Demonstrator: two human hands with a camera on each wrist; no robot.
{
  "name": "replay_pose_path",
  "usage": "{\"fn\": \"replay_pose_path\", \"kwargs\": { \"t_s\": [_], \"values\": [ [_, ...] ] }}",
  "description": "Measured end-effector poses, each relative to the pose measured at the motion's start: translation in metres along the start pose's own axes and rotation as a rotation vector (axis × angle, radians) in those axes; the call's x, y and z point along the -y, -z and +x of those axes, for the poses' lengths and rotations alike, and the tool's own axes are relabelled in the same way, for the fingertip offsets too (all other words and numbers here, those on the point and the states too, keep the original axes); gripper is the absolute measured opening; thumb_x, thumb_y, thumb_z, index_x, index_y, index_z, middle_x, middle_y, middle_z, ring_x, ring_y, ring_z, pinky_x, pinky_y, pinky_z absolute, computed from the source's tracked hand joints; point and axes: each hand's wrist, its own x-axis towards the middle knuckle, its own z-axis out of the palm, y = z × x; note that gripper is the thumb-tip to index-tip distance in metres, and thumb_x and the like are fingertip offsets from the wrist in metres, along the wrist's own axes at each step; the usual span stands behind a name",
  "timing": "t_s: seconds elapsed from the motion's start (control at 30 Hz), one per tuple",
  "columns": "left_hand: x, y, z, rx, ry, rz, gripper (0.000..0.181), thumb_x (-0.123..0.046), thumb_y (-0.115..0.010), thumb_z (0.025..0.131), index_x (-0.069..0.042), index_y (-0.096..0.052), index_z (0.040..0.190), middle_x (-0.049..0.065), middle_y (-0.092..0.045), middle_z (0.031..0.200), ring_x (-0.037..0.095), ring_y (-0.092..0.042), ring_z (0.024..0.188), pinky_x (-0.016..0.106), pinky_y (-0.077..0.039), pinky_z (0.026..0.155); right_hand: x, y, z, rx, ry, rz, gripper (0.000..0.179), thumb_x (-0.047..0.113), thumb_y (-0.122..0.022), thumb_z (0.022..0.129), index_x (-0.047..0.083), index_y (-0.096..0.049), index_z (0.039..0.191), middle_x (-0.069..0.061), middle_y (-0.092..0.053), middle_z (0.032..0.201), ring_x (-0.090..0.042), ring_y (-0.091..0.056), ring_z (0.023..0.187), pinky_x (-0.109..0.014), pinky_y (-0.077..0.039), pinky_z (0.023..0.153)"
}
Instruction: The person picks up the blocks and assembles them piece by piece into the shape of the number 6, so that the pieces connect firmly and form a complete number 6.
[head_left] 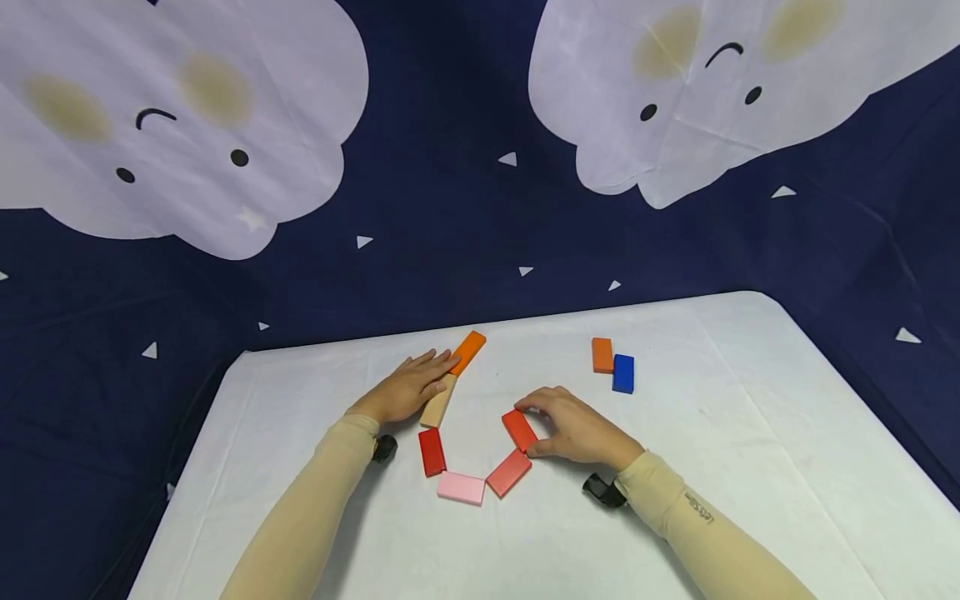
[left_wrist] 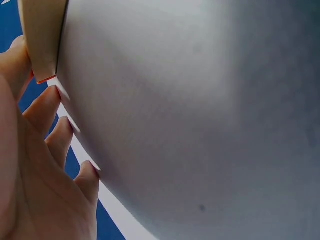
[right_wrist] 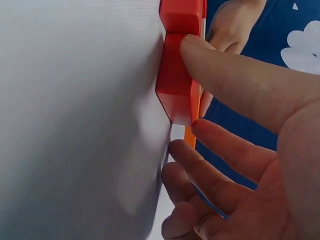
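Observation:
In the head view my left hand [head_left: 408, 387] lies across the natural wood block [head_left: 437, 406] and the near end of an orange block [head_left: 470, 352], fingers extended. The left wrist view shows those fingers [left_wrist: 42, 107] beside the wood block [left_wrist: 42, 40]. My right hand [head_left: 577, 427] pinches a red block [head_left: 518, 428] between thumb and index finger at its two ends; the block stays on the table. Touching it end to end is a lighter red block [head_left: 509, 473]. A pink block [head_left: 461, 487] and a dark red block [head_left: 432, 452] continue the curved row round to the wood block.
The white-covered table [head_left: 712, 400] carries a separate orange-red block [head_left: 602, 355] and a blue block [head_left: 623, 373] at the back right, set corner to corner. Behind the table's far edge hangs a dark blue cloth [head_left: 450, 208] with white clouds.

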Motion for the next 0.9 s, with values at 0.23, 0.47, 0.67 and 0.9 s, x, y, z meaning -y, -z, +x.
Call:
{"fn": "replay_pose_path", "kwargs": {
  "t_s": [0.23,0.47,0.67,0.9],
  "values": [
    [0.001,0.000,0.000,-0.004,-0.007,0.002,0.055,-0.040,-0.040,0.109,-0.022,-0.030,0.160,0.003,-0.023,0.166,0.029,-0.013,0.154,0.055,-0.008,0.123,0.000,0.000,-0.001,0.003,-0.016,0.000,0.060,0.025,-0.088,0.079,0.007,-0.063,0.130,-0.004,-0.062,0.131,-0.023,-0.054,0.120,-0.046,-0.045,0.105],
    [0.001,0.001,0.000,-0.005,-0.012,0.003,0.055,-0.039,-0.040,0.109,-0.021,-0.030,0.160,0.003,-0.023,0.166,0.029,-0.014,0.154,0.055,-0.008,0.123,-0.002,0.000,0.000,0.008,-0.007,0.001,0.061,0.026,-0.088,0.078,0.008,-0.064,0.131,-0.004,-0.062,0.131,-0.022,-0.054,0.118,-0.046,-0.046,0.104],
    [0.002,0.000,0.000,-0.007,-0.018,0.005,0.055,-0.039,-0.040,0.109,-0.021,-0.030,0.160,0.004,-0.023,0.166,0.029,-0.014,0.154,0.055,-0.008,0.123,-0.003,0.000,0.000,0.003,-0.010,0.001,0.061,0.026,-0.089,0.077,0.009,-0.064,0.131,-0.004,-0.062,0.131,-0.023,-0.054,0.119,-0.046,-0.045,0.105],
    [-0.001,0.001,-0.002,-0.013,-0.015,-0.002,0.054,-0.038,-0.040,0.109,-0.020,-0.031,0.160,0.004,-0.023,0.166,0.029,-0.014,0.154,0.055,-0.008,0.123,-0.006,0.011,-0.005,-0.014,-0.041,0.041,0.066,0.028,-0.088,0.078,0.009,-0.061,0.136,-0.003,-0.061,0.133,-0.024,-0.055,0.121,-0.047,-0.044,0.106]
  ]
}}
